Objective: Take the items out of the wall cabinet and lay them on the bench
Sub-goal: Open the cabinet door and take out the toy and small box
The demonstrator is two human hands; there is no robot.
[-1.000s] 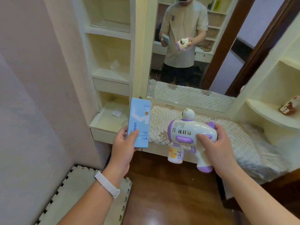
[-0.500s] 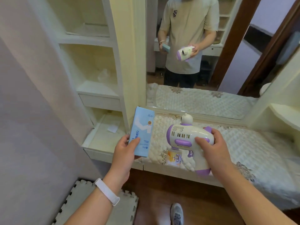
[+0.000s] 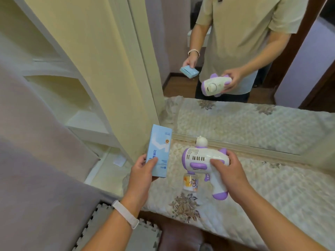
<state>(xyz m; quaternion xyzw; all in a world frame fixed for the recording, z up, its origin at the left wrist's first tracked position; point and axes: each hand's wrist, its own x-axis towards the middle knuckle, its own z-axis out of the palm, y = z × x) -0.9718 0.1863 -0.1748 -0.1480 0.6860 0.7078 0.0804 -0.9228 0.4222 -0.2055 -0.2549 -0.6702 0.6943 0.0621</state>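
My left hand grips a tall light-blue carton by its lower end and holds it upright above the bench's left end. My right hand is closed around a white and purple toy bubble gun, with a small clear bottle hanging under its barrel. Both items hover just over the bench, which is covered by a quilted cream cloth. The wall cabinet's cream shelves rise at the left.
A large mirror behind the bench reflects the person and both held items. A scrap of paper lies on the lowest cabinet shelf. A foam puzzle mat covers the floor at the lower left, beside dark wood flooring.
The view has moved closer to the bench and tipped down. Both hands have carried the carton and the bubble gun forward, from in front of the bench edge to above its quilted top.
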